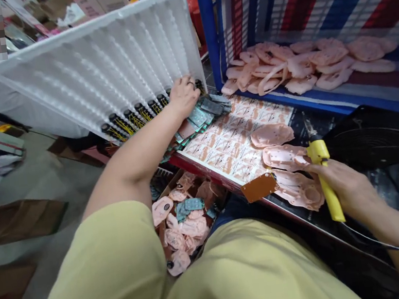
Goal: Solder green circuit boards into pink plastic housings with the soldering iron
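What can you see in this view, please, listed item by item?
white tray: one, white, tilted at upper left
black components: a row, black with yellow wires, along the tray's lower edge
circuit boards: a pile, green, beside the left hand
printed sheet: one, pink on white, flat on the bench
pink shells: three, pink, on the sheet's near end
shelf shells: a heap, pink, on the blue shelf
loose shells: a heap, pink, mixed with green boards, below the bench edge
soldering iron: one, yellow handle, in the right hand
left hand: on the tray's lower edge
right hand: gripping the soldering iron
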Demonstrator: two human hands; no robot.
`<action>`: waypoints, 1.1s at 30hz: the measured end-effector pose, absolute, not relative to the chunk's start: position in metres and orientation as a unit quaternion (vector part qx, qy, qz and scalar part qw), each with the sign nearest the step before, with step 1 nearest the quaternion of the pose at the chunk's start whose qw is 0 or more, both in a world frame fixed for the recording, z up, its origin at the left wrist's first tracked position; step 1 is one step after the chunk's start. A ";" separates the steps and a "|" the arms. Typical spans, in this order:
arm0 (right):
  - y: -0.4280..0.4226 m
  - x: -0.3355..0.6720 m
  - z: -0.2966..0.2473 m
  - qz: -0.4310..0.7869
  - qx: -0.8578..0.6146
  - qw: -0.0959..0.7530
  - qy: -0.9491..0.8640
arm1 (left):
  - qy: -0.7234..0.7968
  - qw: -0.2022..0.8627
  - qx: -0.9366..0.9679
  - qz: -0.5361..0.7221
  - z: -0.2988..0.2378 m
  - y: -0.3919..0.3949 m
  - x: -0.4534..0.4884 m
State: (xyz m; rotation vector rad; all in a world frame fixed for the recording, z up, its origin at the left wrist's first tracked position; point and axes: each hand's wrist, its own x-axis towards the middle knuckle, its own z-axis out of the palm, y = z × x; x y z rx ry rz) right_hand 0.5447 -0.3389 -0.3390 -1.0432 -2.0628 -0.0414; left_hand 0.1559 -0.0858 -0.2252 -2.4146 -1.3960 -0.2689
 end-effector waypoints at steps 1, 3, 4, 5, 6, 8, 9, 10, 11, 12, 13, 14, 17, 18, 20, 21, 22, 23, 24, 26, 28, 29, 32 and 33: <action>-0.336 0.542 -0.338 -0.051 -0.397 0.378 -0.835 | -0.478 0.168 -0.857 -0.090 -0.226 -0.078 0.154; -0.336 0.539 -0.336 -0.100 -0.380 0.337 -0.855 | -0.459 0.158 -0.869 -0.093 -0.227 -0.067 0.153; -0.338 0.540 -0.336 -0.101 -0.386 0.336 -0.853 | -0.456 0.147 -0.872 -0.101 -0.226 -0.062 0.153; -0.340 0.541 -0.335 -0.095 -0.390 0.338 -0.851 | -0.459 0.132 -0.871 -0.116 -0.225 -0.059 0.152; -0.343 0.543 -0.335 -0.088 -0.393 0.340 -0.850 | -0.468 0.114 -0.866 -0.136 -0.223 -0.055 0.151; -0.349 0.547 -0.336 -0.077 -0.391 0.348 -0.849 | -0.492 0.077 -0.847 -0.188 -0.217 -0.052 0.151; -0.351 0.548 -0.336 -0.076 -0.388 0.353 -0.848 | -0.500 0.060 -0.836 -0.218 -0.213 -0.053 0.152; -0.354 0.549 -0.337 -0.076 -0.389 0.357 -0.846 | -0.502 0.042 -0.827 -0.250 -0.210 -0.057 0.156; -0.355 0.550 -0.338 -0.076 -0.392 0.360 -0.843 | -0.495 0.018 -0.821 -0.283 -0.207 -0.063 0.161; -0.357 0.549 -0.339 -0.076 -0.398 0.363 -0.839 | -0.480 -0.013 -0.818 -0.317 -0.204 -0.071 0.169; -0.359 0.548 -0.340 -0.075 -0.407 0.369 -0.832 | -0.459 -0.052 -0.816 -0.348 -0.203 -0.083 0.178; -0.360 0.545 -0.339 -0.073 -0.419 0.377 -0.823 | -0.438 -0.097 -0.813 -0.372 -0.203 -0.096 0.188; -0.366 0.533 -0.333 -0.073 -0.448 0.426 -0.782 | -0.396 -0.254 -0.789 -0.395 -0.210 -0.149 0.225; -0.368 0.527 -0.329 -0.073 -0.454 0.447 -0.768 | -0.388 -0.311 -0.776 -0.388 -0.214 -0.169 0.238; -0.372 0.514 -0.319 -0.068 -0.449 0.485 -0.748 | -0.372 -0.430 -0.736 -0.367 -0.224 -0.208 0.262; -0.374 0.507 -0.314 -0.066 -0.438 0.499 -0.745 | -0.367 -0.490 -0.708 -0.354 -0.230 -0.226 0.273; -0.376 0.501 -0.311 -0.066 -0.427 0.508 -0.745 | -0.363 -0.545 -0.676 -0.339 -0.235 -0.243 0.283; -0.379 0.496 -0.309 -0.069 -0.423 0.509 -0.746 | -0.359 -0.592 -0.644 -0.325 -0.240 -0.257 0.292; -0.382 0.492 -0.309 -0.075 -0.423 0.508 -0.747 | -0.354 -0.627 -0.618 -0.314 -0.244 -0.269 0.299; -0.389 0.487 -0.313 -0.080 -0.436 0.518 -0.732 | -0.344 -0.660 -0.593 -0.305 -0.252 -0.284 0.309; -0.396 0.486 -0.321 -0.067 -0.455 0.543 -0.703 | -0.340 -0.664 -0.593 -0.303 -0.259 -0.292 0.314; -0.400 0.487 -0.325 -0.051 -0.463 0.555 -0.689 | -0.342 -0.663 -0.596 -0.298 -0.262 -0.293 0.315; -0.407 0.488 -0.332 0.012 -0.469 0.569 -0.676 | -0.347 -0.665 -0.601 -0.275 -0.268 -0.298 0.316; -0.409 0.487 -0.333 0.020 -0.469 0.570 -0.674 | -0.345 -0.663 -0.606 -0.272 -0.269 -0.299 0.317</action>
